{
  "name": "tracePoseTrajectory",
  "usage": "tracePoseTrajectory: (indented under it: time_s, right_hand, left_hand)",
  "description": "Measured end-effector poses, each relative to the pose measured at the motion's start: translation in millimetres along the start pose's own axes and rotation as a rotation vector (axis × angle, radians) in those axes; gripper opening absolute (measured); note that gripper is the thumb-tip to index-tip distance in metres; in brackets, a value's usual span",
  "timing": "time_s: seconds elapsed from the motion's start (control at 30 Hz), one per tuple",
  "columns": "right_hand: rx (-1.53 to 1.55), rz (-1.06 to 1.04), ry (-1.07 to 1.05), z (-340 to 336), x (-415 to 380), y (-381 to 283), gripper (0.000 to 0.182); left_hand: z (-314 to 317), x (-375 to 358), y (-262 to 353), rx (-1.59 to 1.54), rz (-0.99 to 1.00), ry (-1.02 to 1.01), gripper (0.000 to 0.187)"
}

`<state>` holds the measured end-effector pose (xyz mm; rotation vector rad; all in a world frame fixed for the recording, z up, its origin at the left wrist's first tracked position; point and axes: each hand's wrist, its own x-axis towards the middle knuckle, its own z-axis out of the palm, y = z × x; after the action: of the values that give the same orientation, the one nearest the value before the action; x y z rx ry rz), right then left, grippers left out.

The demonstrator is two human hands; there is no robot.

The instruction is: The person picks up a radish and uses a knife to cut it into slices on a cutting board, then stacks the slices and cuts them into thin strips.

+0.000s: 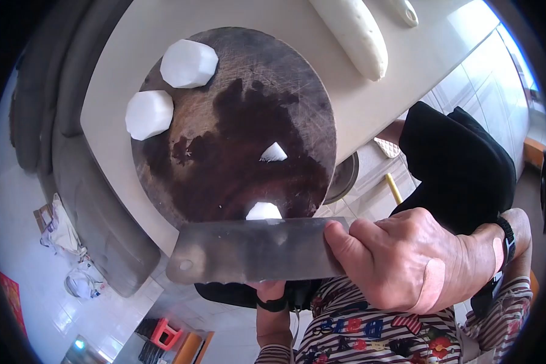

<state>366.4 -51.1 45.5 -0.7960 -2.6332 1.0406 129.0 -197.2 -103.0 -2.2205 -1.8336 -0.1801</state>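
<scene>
My right hand point(385, 258) grips a wide cleaver point(255, 250), its blade held flat across the view over the near edge of a round wooden board point(312, 115). Behind the blade is my left hand point(267, 287), of which only a small part near the wrist shows; its fingers are hidden. A white cut piece point(264, 211) peeks out above the blade's upper edge. On the dark wet patch of the board lies a small white wedge point(273, 152). Two thick peeled white chunks, one point(188, 64) above the other point(149, 114), rest at the board's left side.
A long white radish point(355, 36) and the tip of another pale one point(404, 12) lie on the cream table point(434, 45). A grey sofa point(97, 200) stands left of the table. Beneath the table's right edge is a round dark pan-like object point(344, 178). A red stool point(165, 333) stands below.
</scene>
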Motion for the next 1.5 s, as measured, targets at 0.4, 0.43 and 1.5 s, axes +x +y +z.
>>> tracePoseTrajectory:
  time_s: [0.4, 0.43, 1.5]
  right_hand:
    - [-0.016, -0.04, 0.013, 1, 2, -3, 0.033]
    - [-0.011, -0.046, -0.006, -1, 3, -3, 0.033]
    - [0.868, 0.019, -0.128, 18, 62, 20, 0.011]
  left_hand:
    - [-30, 41, 24, 0.273, 0.219, -0.388, 0.046]
    - [-35, 48, 31, 0.31, 0.27, -0.48, 0.045]
    - [-35, 51, 0, -0.6, -0.143, 0.199, 0.031]
